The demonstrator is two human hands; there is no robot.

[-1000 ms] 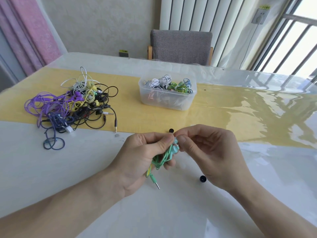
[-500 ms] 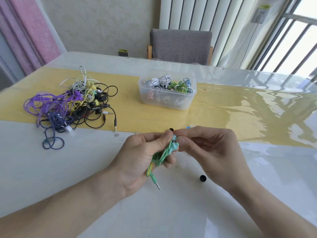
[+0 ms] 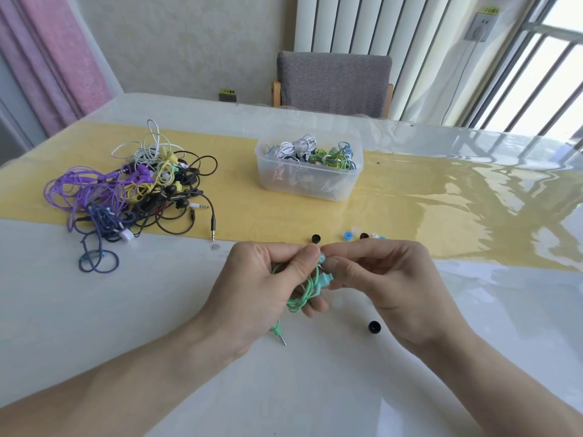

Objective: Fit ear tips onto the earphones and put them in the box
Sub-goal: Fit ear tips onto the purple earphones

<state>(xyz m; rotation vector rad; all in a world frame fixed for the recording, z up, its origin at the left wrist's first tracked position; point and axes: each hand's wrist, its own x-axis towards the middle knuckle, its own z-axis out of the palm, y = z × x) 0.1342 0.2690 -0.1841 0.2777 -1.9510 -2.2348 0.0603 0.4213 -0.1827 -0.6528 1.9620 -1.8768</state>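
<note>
Above the white bench [image 3: 94,326], mint-green earphones [image 3: 307,290] bunched in left hand [image 3: 258,294], cable looped, plug dangling below. Right hand [image 3: 388,285] pinching at one earbud, fingertips meeting left thumb. Clear box [image 3: 307,181] of coiled sets beyond, well apart.
</note>
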